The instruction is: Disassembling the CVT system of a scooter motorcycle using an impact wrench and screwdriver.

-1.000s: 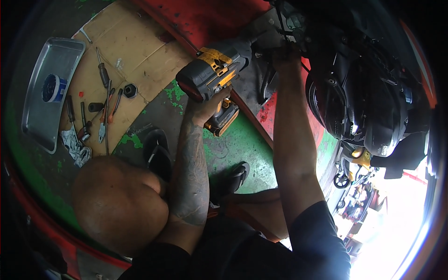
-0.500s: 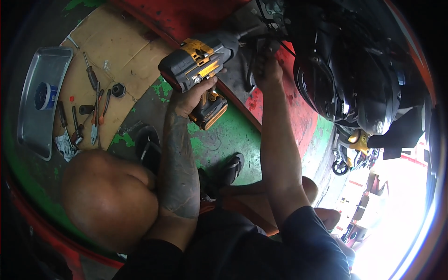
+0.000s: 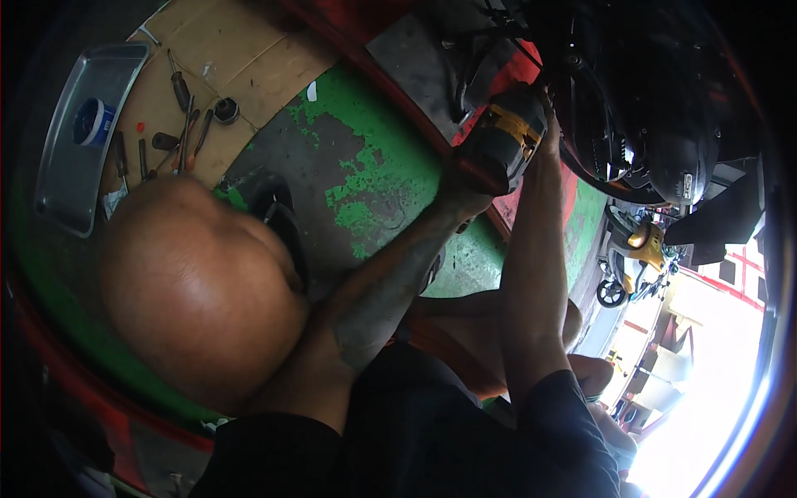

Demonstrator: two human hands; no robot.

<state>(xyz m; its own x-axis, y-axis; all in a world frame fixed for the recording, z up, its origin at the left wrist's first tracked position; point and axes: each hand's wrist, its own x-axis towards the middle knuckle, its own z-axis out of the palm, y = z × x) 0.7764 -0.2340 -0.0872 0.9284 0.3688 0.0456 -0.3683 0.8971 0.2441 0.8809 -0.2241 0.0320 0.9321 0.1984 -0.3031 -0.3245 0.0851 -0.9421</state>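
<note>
Cordless impact wrench [image 3: 508, 141] points away to the far right in the head view, its body just beyond the left hand [image 3: 465, 197], which seems closed around the handle, fingers hidden. The right hand [image 3: 550, 131] lies along its right side, near the black motorcycle [image 3: 627, 100]; its grip I cannot tell. Aligning the wrench seems underway; next probably calls for steadying its nose.

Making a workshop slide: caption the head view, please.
Left hand grips a black-and-yellow power tool, right hand beside it, near a black motorbike; hand tools lie on cardboard.
</note>
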